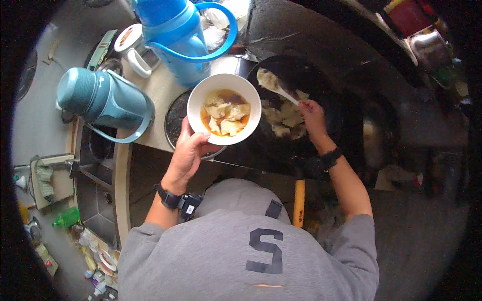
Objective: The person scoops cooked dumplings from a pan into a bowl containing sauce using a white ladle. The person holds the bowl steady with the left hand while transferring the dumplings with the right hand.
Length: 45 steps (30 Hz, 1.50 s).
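Observation:
A white bowl (191,103) of brown broth and dumplings (231,126) is held by its near left side in my left hand (188,150), the thumb at its rim. My right hand (313,118) grips the handle of a pale spoon (288,97), whose head is loaded with what looks like a dumpling. The spoon is over a dark wok (276,60), just right of the bowl. More dumplings (282,116) lie in the wok. Steam or dim light blurs the wok's right side.
A blue thermos flask (173,41), a teal thermos flask (109,101) and a lidded white mug (137,49) stand on the counter (150,133) at the left. Under the bowl is a round metal lid or tray (175,124). A sink (99,203) lies at lower left; a yellow handle (299,203) sticks out below the wok.

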{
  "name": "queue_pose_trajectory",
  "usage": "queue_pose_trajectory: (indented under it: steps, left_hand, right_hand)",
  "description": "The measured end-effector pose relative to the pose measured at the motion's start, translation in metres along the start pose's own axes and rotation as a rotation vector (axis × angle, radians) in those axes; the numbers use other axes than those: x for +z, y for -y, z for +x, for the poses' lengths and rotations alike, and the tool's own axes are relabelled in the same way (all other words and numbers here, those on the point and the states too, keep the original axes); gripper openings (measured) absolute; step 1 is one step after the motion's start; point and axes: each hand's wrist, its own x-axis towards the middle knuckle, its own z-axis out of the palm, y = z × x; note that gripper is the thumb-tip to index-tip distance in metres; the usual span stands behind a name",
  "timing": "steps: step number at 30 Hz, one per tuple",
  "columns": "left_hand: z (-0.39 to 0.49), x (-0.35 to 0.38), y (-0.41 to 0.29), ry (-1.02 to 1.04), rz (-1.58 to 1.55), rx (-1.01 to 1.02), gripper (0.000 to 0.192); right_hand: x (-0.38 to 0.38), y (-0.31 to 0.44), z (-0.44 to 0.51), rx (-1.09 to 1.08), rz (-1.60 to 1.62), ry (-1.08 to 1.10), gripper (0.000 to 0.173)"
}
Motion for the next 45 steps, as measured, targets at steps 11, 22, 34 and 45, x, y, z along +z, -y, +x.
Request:
queue_pose_trajectory:
  steps: [11, 22, 34, 45]
  left_hand:
    - [0.007, -0.007, 0.003, 0.072, -0.074, -0.019, 0.071]
    - [0.020, -0.013, -0.010, 0.245, -0.142, -0.108, 0.071]
    - [0.024, -0.015, -0.018, 0.302, -0.080, -0.163, 0.073]
    - [0.020, 0.002, -0.019, 0.313, -0.107, -0.146, 0.070]
  right_hand:
    - [-0.041, 0.083, -0.046, -0.001, -0.128, -0.064, 0.019]
    - [-0.014, 0.214, -0.116, -0.025, -0.306, 0.145, 0.019]
    - [0.055, 0.203, -0.141, -0.797, -1.217, -0.177, 0.014]
    - [0.020, 0.225, -0.175, -1.066, -1.325, -0.142, 0.015]
